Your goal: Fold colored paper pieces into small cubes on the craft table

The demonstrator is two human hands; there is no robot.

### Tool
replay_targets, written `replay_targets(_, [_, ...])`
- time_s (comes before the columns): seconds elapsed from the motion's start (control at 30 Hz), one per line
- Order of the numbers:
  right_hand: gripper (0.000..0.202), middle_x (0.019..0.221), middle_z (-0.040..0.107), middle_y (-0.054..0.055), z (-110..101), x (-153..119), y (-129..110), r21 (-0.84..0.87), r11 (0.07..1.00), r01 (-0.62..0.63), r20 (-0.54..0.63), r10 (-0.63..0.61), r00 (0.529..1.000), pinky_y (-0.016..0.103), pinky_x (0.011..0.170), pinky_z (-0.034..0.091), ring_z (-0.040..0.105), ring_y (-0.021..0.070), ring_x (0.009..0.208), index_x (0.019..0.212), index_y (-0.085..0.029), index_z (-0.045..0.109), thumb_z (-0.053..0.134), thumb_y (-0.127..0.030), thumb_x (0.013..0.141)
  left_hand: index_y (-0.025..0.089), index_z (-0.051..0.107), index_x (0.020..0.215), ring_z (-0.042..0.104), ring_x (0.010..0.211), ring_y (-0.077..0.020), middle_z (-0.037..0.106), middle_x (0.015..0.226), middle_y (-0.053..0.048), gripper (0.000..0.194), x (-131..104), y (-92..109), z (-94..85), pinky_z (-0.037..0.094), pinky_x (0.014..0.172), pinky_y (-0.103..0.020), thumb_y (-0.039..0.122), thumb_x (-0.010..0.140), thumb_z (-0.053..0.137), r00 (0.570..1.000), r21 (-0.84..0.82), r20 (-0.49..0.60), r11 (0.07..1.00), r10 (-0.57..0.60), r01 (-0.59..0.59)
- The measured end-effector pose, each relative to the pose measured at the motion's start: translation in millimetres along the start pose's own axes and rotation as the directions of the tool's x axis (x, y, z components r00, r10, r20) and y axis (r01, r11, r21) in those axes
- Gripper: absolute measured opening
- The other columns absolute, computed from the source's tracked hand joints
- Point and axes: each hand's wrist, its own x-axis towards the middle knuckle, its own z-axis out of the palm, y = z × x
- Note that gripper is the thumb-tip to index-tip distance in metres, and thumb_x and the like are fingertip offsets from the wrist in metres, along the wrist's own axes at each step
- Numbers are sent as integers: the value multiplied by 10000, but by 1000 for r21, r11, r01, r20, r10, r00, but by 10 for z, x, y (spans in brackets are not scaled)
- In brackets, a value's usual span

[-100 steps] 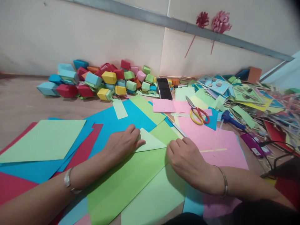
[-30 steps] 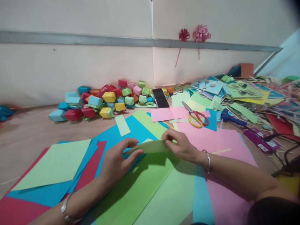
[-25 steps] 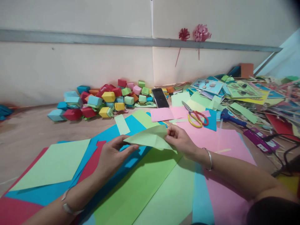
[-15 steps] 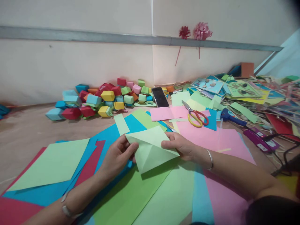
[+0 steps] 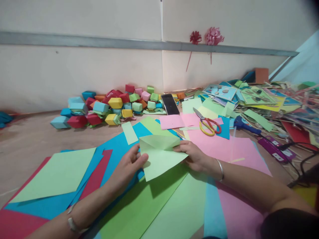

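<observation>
Between my two hands is a pale green sheet of paper [image 5: 159, 161], creased and partly folded, held above the coloured sheets. My left hand [image 5: 133, 161] pinches its left edge, the thumb lying on top. At the right side, my right hand [image 5: 193, 154] grips the edge; some of its fingers are hidden behind the paper. The upper part of the sheet bends inward along a crease. Beneath it lie a brighter green sheet [image 5: 134, 205] and a blue sheet [image 5: 116, 146].
Scissors [image 5: 205, 122] lie beyond my right hand, near a phone [image 5: 170, 104]. Folded paper boxes [image 5: 99, 108] are heaped by the wall. To the right are a blue glue gun [image 5: 246, 125], a purple power strip [image 5: 275, 149] and piled craft scraps. Another pale green sheet [image 5: 57, 176] lies left.
The held paper's creased flap has opened and now bends at the top. My right hand has turned, its thumb moving off the paper's front. My left hand stays on the left edge.
</observation>
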Motion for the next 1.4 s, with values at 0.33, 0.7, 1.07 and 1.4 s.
replay_targets(0.33, [159,580,574,-41,-9,41,35,51,999,-5,102,0,995,191,391,360,509,94,478,694,-186,668,606,-134,557,208,633,672,617,521,-180,672,610,-28,43,38,-43,-12,493,492,-302,240,655,610,997,-59,-4,995,-83,83])
replay_targets(0.7, [169,630,565,-34,6,28,41,-5,1000,-2,65,2,998,215,472,447,538,118,547,755,-205,631,572,-125,618,241,701,1055,632,1143,-335,746,1105,-101,291,-115,-57,-133,426,1035,-522,428,833,712,526,777,314,104,790,-621])
replay_targets(1.07, [391,1207,616,143,-153,-7,-79,-700,252,668,413,-621,667,444,964,451,560,260,1106,1166,-151,690,528,-355,874,259,742,913,714,803,-205,806,831,-10,202,-21,-22,-167,403,769,-345,124,918,591,409,848,443,-226,798,-479])
replay_targets(1.4, [477,1053,689,126,-96,-88,41,-556,-641,529,816,-543,199,392,820,402,570,248,980,1134,-122,658,507,-548,981,192,714,960,680,747,-205,790,830,-41,153,-9,-76,-154,428,681,-326,100,914,602,331,814,472,-260,817,-519])
